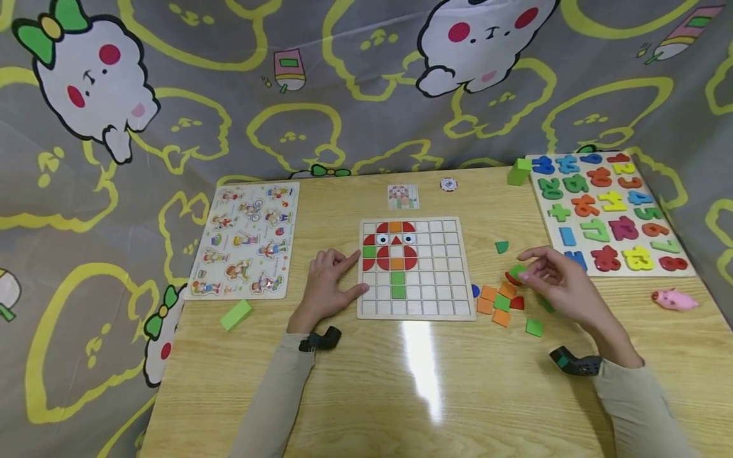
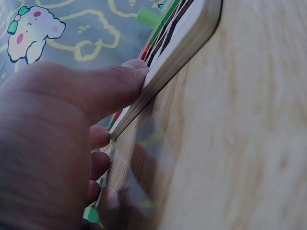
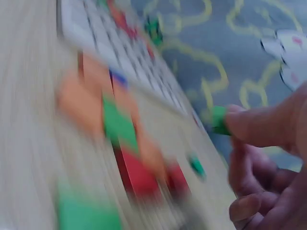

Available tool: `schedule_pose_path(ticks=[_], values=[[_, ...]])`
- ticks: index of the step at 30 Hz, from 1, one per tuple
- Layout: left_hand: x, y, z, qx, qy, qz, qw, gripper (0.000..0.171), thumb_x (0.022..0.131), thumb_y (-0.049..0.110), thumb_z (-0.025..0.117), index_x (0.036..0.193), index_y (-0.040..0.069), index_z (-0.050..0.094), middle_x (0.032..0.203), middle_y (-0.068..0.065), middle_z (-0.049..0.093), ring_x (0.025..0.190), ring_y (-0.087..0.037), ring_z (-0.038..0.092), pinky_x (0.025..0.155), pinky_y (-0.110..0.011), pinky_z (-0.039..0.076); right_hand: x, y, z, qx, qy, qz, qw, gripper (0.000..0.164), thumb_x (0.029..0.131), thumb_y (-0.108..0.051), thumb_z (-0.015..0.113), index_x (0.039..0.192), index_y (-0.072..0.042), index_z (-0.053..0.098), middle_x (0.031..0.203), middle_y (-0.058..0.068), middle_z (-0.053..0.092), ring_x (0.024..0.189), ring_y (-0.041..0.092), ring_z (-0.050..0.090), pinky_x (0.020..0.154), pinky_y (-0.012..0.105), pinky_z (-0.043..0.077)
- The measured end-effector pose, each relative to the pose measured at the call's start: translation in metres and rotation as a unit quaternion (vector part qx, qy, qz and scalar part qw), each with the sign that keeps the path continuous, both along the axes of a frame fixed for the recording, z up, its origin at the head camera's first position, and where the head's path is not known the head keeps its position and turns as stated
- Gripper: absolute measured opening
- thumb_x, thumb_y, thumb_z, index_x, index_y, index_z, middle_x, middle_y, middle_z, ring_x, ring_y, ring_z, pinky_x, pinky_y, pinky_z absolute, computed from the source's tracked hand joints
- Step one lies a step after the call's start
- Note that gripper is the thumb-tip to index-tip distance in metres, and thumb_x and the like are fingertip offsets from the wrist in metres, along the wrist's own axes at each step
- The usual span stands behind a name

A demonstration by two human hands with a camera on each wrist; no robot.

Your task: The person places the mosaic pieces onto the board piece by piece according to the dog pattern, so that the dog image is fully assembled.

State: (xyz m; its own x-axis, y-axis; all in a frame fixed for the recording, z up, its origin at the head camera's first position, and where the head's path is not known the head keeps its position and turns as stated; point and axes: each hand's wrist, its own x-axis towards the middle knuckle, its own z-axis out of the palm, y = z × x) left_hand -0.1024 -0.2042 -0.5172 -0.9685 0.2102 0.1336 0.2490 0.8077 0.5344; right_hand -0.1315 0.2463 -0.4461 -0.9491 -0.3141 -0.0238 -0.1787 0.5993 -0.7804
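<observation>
A square wooden grid board (image 1: 438, 289) lies mid-table, with red, orange and green tiles and two eye pieces set in its upper left part. My left hand (image 1: 328, 286) rests at the board's left edge, its thumb (image 2: 112, 86) and index finger touching the rim. To the right of the board, my right hand (image 1: 567, 289) pinches a small green tile (image 3: 219, 120) between thumb and fingers, above the table. Below it lie loose pieces: orange tiles (image 1: 485, 305), a green tile (image 1: 534, 327) and red pieces (image 1: 517, 303). The right wrist view is blurred.
A picture puzzle board (image 1: 243, 242) stands left, a number puzzle (image 1: 613, 216) right. A pattern card (image 1: 403, 196) and poker chip (image 1: 449, 184) lie behind the grid. Green blocks (image 1: 236, 315) and a pink pig toy (image 1: 676, 299) sit towards the sides. A patterned cloth (image 1: 366, 83) hangs behind.
</observation>
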Motion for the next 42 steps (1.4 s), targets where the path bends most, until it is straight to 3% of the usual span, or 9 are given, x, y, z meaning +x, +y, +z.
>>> schedule_pose_path(ticks=[3, 7, 11, 16, 21, 26, 34, 42], values=[[0.0, 0.0, 0.0, 0.0, -0.006, 0.001, 1.0, 0.074, 0.084, 0.057, 0.069, 0.147, 0.026, 0.048, 0.111, -0.001, 0.046, 0.097, -0.021, 0.035, 0.085, -0.038, 0.026, -0.001, -0.032, -0.001, -0.059, -0.023, 0.032, 0.997, 0.026, 0.096, -0.013, 0.064, 0.121, -0.008, 0.061, 0.089, 0.01, 0.06, 0.071, 0.025, 0.058, 0.06, 0.027, 0.047], [-0.001, 0.001, 0.0, 0.001, -0.011, 0.001, 0.9999, 0.074, 0.084, 0.058, 0.069, 0.147, 0.026, 0.048, 0.111, -0.001, 0.046, 0.097, -0.021, 0.035, 0.085, -0.038, 0.026, 0.001, -0.077, -0.012, -0.089, -0.029, 0.082, 0.992, 0.025, 0.091, -0.014, 0.072, 0.114, -0.011, 0.063, 0.084, 0.007, 0.063, 0.068, 0.022, 0.06, 0.058, 0.027, 0.048], [-0.002, 0.003, 0.001, 0.0, -0.013, -0.001, 0.9999, 0.074, 0.084, 0.057, 0.069, 0.148, 0.026, 0.048, 0.111, -0.001, 0.045, 0.097, -0.021, 0.035, 0.085, -0.038, 0.026, 0.01, -0.117, -0.024, -0.083, -0.005, 0.129, 0.988, 0.03, 0.082, -0.018, 0.082, 0.106, -0.014, 0.065, 0.081, 0.0, 0.063, 0.064, 0.014, 0.057, 0.055, 0.024, 0.045], [-0.003, 0.004, 0.001, -0.004, -0.01, -0.005, 0.9999, 0.074, 0.084, 0.058, 0.069, 0.148, 0.026, 0.047, 0.111, 0.0, 0.045, 0.097, -0.021, 0.035, 0.085, -0.037, 0.027, 0.022, -0.149, -0.03, -0.038, 0.03, 0.183, 0.982, 0.034, 0.075, -0.027, 0.087, 0.1, -0.016, 0.067, 0.08, -0.005, 0.062, 0.066, 0.01, 0.054, 0.058, 0.023, 0.045], [-0.003, 0.003, 0.0, -0.003, 0.001, -0.004, 1.0, 0.075, 0.083, 0.057, 0.07, 0.147, 0.025, 0.049, 0.11, 0.0, 0.045, 0.097, -0.02, 0.035, 0.084, -0.037, 0.027, 0.027, -0.162, -0.029, 0.015, 0.063, 0.17, 0.983, 0.037, 0.069, -0.033, 0.091, 0.096, -0.018, 0.07, 0.079, -0.004, 0.061, 0.065, 0.011, 0.051, 0.06, 0.024, 0.041], [-0.003, 0.001, 0.0, -0.002, 0.007, -0.001, 1.0, 0.074, 0.083, 0.057, 0.07, 0.147, 0.025, 0.05, 0.109, 0.0, 0.046, 0.096, -0.02, 0.035, 0.083, -0.037, 0.027, 0.026, -0.166, -0.029, 0.041, 0.067, 0.167, 0.983, 0.038, 0.07, -0.038, 0.09, 0.098, -0.02, 0.071, 0.081, -0.006, 0.059, 0.067, 0.009, 0.048, 0.061, 0.025, 0.04], [-0.003, 0.0, 0.0, -0.002, 0.004, -0.001, 1.0, 0.074, 0.083, 0.058, 0.07, 0.147, 0.025, 0.05, 0.11, -0.001, 0.046, 0.097, -0.02, 0.036, 0.083, -0.037, 0.027, 0.025, -0.163, -0.034, 0.014, 0.075, 0.168, 0.983, 0.022, 0.078, -0.022, 0.085, 0.096, -0.017, 0.074, 0.08, -0.01, 0.061, 0.067, 0.008, 0.052, 0.061, 0.024, 0.043], [-0.001, -0.001, -0.001, 0.001, 0.006, 0.0, 1.0, 0.074, 0.084, 0.058, 0.069, 0.146, 0.025, 0.05, 0.109, -0.001, 0.046, 0.096, -0.02, 0.035, 0.083, -0.037, 0.027, 0.026, -0.171, -0.035, 0.041, 0.106, 0.161, 0.98, 0.021, 0.075, -0.032, 0.087, 0.09, -0.021, 0.076, 0.077, -0.009, 0.061, 0.063, 0.005, 0.048, 0.058, 0.024, 0.039]])
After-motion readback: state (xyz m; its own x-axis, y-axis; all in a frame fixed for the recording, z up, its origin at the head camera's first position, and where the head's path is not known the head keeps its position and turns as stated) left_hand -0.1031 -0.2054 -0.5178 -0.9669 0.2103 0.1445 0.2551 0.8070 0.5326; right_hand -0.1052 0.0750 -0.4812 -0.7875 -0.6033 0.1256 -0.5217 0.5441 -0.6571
